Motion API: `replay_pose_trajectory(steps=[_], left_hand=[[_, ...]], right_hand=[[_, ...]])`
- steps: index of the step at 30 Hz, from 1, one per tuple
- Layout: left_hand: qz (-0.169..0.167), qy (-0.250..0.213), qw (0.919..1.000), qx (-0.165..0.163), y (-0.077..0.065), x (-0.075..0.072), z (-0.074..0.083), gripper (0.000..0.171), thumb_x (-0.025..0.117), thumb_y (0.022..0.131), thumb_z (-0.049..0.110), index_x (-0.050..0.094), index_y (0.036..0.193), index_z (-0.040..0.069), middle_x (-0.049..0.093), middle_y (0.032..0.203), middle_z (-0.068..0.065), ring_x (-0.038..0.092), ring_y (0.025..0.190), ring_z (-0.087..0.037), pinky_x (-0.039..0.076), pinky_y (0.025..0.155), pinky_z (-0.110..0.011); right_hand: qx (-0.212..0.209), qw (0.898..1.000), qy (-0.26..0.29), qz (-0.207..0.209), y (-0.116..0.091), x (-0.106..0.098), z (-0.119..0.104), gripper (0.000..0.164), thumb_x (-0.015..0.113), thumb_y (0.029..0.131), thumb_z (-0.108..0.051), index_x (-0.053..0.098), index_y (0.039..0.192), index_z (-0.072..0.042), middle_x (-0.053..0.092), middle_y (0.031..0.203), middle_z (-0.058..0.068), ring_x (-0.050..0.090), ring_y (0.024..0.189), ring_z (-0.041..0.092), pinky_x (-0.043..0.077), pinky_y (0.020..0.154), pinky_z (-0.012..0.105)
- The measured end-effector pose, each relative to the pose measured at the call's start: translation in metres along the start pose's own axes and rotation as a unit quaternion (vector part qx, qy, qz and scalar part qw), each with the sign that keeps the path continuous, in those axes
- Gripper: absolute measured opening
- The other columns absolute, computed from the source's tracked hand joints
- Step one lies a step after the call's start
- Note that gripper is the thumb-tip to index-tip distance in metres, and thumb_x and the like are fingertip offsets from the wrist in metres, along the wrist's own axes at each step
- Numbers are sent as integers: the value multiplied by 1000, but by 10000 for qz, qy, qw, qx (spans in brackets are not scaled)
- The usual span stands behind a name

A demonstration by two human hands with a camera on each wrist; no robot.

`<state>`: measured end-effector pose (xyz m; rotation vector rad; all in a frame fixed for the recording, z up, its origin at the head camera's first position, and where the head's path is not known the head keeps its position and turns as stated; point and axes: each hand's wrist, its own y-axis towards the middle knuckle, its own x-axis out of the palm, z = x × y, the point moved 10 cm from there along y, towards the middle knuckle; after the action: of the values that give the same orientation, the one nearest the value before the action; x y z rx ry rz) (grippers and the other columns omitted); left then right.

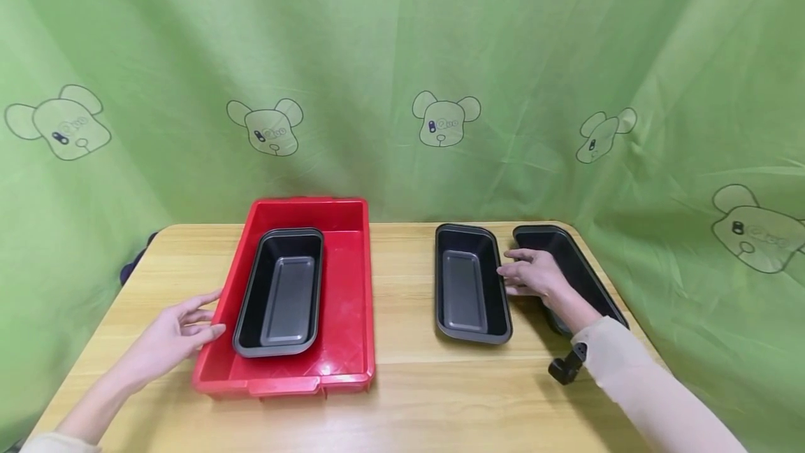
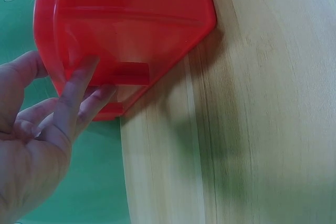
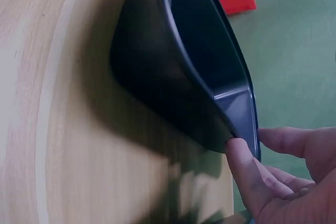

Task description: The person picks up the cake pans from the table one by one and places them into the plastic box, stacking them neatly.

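My left hand (image 1: pixel 179 334) is at the left side of a red plastic bin (image 1: pixel 346 299). Its fingers lie loosely extended against the outer wall in the left wrist view. Inside the bin rests a dark loaf pan (image 1: pixel 292 299). Right of the bin, a second loaf pan (image 1: pixel 465 292) stands upright on the table. My right hand (image 1: pixel 531 275) reaches that pan's right long side, fingertips touching the rim; the right wrist view shows spread fingers (image 3: pixel 249 177) against it. A third loaf pan (image 1: pixel 572 257) sits at the far right, partly hidden by my right hand and forearm.
The wooden table (image 1: pixel 409 411) has rounded far corners. A green curtain (image 1: pixel 390 54) with printed bear heads hangs behind and at both sides. A small black device (image 1: pixel 566 368) is attached at my right wrist. Something dark (image 1: pixel 128 268) sticks out beyond the left table edge.
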<state>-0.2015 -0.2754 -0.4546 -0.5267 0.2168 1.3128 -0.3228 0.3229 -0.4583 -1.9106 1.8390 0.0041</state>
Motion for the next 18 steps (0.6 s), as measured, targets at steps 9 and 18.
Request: replay_pose_trajectory(steps=[9, 18], left_hand=[[32, 46, 10000, -77, 0, 0, -1, 79, 71, 102, 21, 28, 164, -3, 55, 146, -36, 70, 120, -31, 68, 84, -37], [39, 52, 9999, -98, 0, 0, -1, 79, 71, 102, 21, 28, 164, -3, 54, 147, -36, 70, 120, -31, 68, 85, -38]], right_hand=[[180, 9997, -153, -81, 9, 11, 10, 68, 71, 97, -7, 41, 157, 5, 74, 77, -6, 69, 69, 5, 64, 62, 23], [443, 9985, 120, -314, 12, 21, 18, 76, 71, 95, -4, 31, 159, 8, 74, 78, -2, 71, 70, 6, 62, 57, 24]])
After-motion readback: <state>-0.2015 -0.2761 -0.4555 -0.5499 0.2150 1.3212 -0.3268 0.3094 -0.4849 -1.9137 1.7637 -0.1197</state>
